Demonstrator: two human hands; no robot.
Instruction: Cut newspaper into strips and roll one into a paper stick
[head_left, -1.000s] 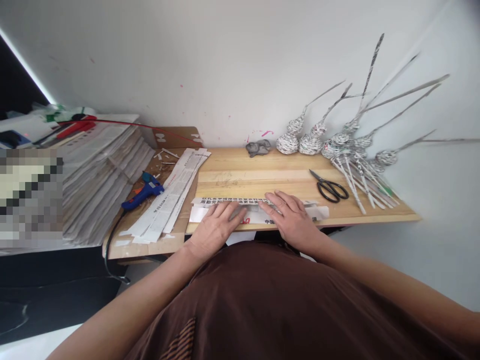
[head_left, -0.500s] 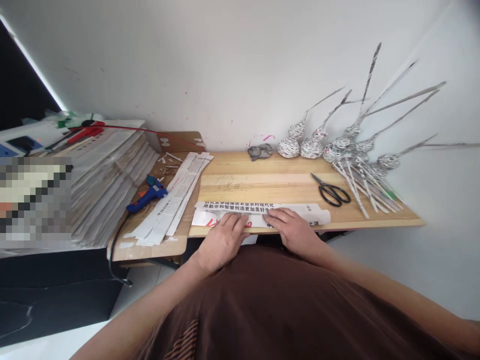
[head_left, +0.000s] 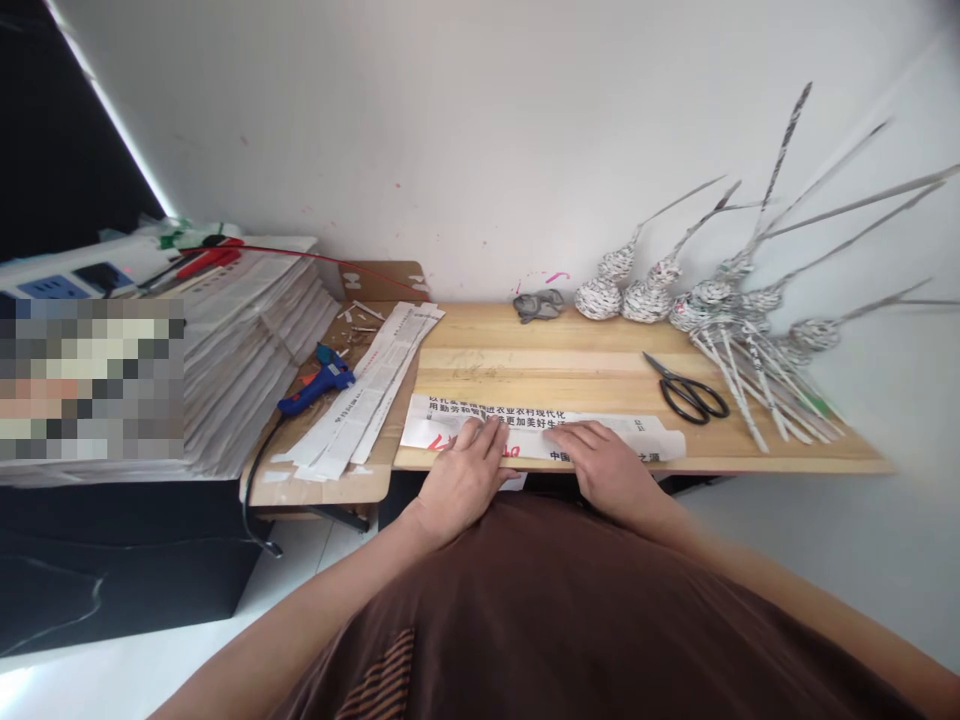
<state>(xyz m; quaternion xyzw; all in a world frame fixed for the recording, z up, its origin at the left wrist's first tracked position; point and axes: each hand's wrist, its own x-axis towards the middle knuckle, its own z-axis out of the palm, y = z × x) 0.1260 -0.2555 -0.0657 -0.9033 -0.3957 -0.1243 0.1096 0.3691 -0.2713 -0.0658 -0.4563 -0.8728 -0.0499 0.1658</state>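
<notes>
A board (head_left: 517,345) is being used beneath the left hand (head_left: 466,472) and right hand (head_left: 611,466). Beyond the right, gourds (head_left: 709,293) are standing, seemingly finished; beside the left, strips (head_left: 367,390) are lying, seemingly unused. Under both hands, paper (head_left: 529,441) is being pressed mostly flat, apparently barely worked. Both are being held half-curled, any grip being unclear.

- The person's left hand (head_left: 463,474) is bare and palm down, fingers slightly bent and pointing forward and rightward, thumb reaching inward.
- The right hand (head_left: 613,470) mirrors it, palm down, knuckles gently curved, fingers angled left, its thumb hidden.
- The hands lie near each other without touching.
- Both forearms (head_left: 315,612) slant inward from the lower corners.
</notes>
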